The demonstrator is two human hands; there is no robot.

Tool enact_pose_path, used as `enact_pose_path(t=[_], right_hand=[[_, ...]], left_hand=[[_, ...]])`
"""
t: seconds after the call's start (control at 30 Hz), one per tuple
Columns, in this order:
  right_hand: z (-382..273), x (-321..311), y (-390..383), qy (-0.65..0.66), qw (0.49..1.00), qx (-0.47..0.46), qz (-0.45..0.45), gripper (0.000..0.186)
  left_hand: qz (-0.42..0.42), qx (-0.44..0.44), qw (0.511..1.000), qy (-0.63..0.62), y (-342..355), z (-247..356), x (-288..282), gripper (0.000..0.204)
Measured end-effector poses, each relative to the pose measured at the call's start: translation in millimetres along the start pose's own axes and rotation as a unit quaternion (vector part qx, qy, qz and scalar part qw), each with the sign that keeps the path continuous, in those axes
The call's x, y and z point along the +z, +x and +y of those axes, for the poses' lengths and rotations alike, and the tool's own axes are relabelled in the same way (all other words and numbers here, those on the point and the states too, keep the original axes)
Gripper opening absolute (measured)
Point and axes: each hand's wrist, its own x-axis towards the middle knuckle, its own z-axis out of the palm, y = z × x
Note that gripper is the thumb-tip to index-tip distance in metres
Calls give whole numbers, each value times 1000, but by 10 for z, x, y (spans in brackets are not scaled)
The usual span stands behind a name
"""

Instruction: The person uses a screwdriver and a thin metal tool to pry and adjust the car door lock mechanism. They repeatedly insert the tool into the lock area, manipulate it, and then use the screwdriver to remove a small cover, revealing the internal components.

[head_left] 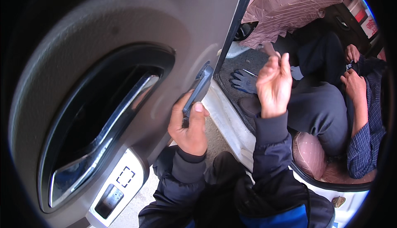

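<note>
A dark grey window crank [200, 89] sticks out from the brown door panel [136, 21] on my left. My left hand [189, 128] is closed round the crank's lower end, with the thumb on the near side. My right hand [273, 85] is raised over the doorway, palm partly turned up and thumb apart from the fingers. I see nothing held in it, though its fingertips are slightly blurred. Beyond that hand, a grey work glove [243, 82] lies on the car floor, with a thin metal rod [249, 73] by it.
A chrome inner door handle [124, 108] sits in a dark recess, above a silver switch panel [120, 186]. Inside the car, another person in dark trousers [320, 104] sits with both hands at the waist. A pink quilted seat [293, 4] stands behind; a white sill [231, 124] edges the doorway.
</note>
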Motion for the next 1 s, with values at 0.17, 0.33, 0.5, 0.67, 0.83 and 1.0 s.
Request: enact_pose_path(t=[0.17, 0.33, 0.5, 0.67, 0.83, 1.0], right_hand=[[-48, 108, -538, -188, 982, -1, -16, 39], [-17, 276, -747, -357, 933, -31, -24, 31], [-34, 457, -884, -453, 887, -72, -47, 29], [-2, 778, -818, -520, 844, -89, -96, 28], [123, 1027, -687, -592, 790, -57, -147, 30], [246, 1078, -560, -610, 774, -10, -169, 28]], left_hand=[[-14, 37, 998, -43, -3, 16, 40, 37], [-51, 55, 994, -79, 35, 104, 83, 39], [-48, 98, 991, -72, 57, 187, 201, 45], [-57, 15, 979, -197, 31, 165, 95, 46], [-53, -50, 950, -304, -30, 107, 24, 44], [-85, -107, 918, -371, 18, 61, -31, 46]])
